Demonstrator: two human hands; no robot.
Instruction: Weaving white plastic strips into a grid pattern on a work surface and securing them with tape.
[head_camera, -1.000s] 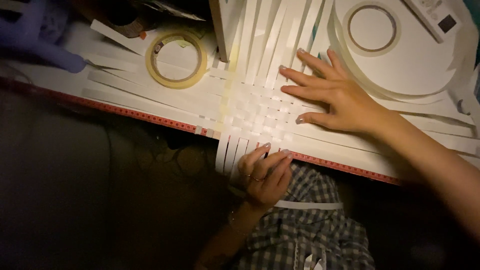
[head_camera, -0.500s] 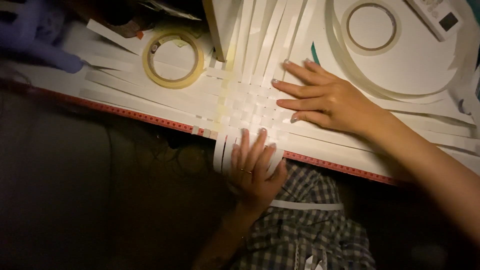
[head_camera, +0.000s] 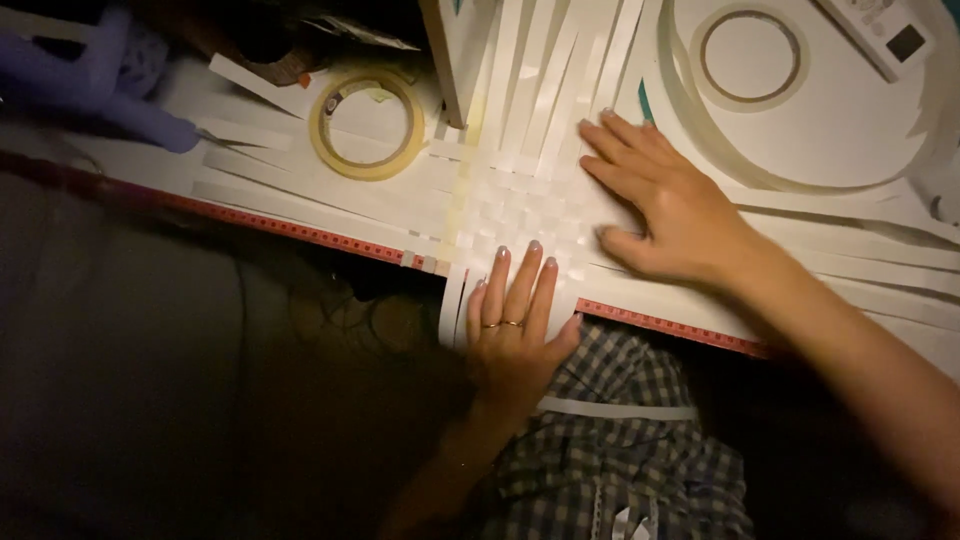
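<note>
Woven paper strips (head_camera: 515, 205) lie flat on the white tabletop (head_camera: 860, 130), their crossing patch sitting right at the near edge, beside the red ruled border (head_camera: 300, 232). The right hand (head_camera: 665, 205) is released and spread flat, palm down, pinning the right side of the weave. The left hand (head_camera: 515, 325) comes up from below the edge, fingers straight and together, their tips pressing on the lower rim of the woven patch; it grasps nothing, and two rings show on one finger.

To do this pressing well, I would judge that both hands should stay flat and push evenly, so the crossings close up without any strip buckling or sliding out of square.

One set of strips runs away from the person, their free ends fanning towards the far side and a few short ends hanging over the near edge. The other set runs left to right, with long tails reaching towards the roll of yellowish tape (head_camera: 365, 125) on the left and under the right forearm. A larger white reel of strip (head_camera: 800, 100) lies at the far right. A loose strip (head_camera: 615, 408) rests on the checked cloth (head_camera: 640, 470) below.
</note>
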